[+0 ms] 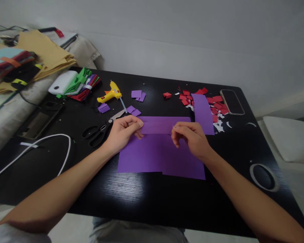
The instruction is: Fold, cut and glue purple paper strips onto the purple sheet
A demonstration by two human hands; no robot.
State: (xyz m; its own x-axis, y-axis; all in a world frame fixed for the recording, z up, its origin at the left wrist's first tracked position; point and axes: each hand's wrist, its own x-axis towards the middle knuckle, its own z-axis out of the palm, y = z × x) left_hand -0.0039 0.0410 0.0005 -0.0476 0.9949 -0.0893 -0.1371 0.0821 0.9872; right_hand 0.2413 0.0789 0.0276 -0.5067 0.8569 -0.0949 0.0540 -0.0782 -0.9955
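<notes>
My left hand and my right hand each pinch one end of a narrow purple paper strip, held just above larger purple paper sheets lying flat on the black table. Both hands have their fingers closed on the strip. Another purple strip lies to the right of it, running away from me. Black-handled scissors lie just left of my left hand.
A yellow glue gun, small purple squares and red paper scraps lie at the back. A phone is at the far right. White cable, paper stacks and a tablet sit at the left.
</notes>
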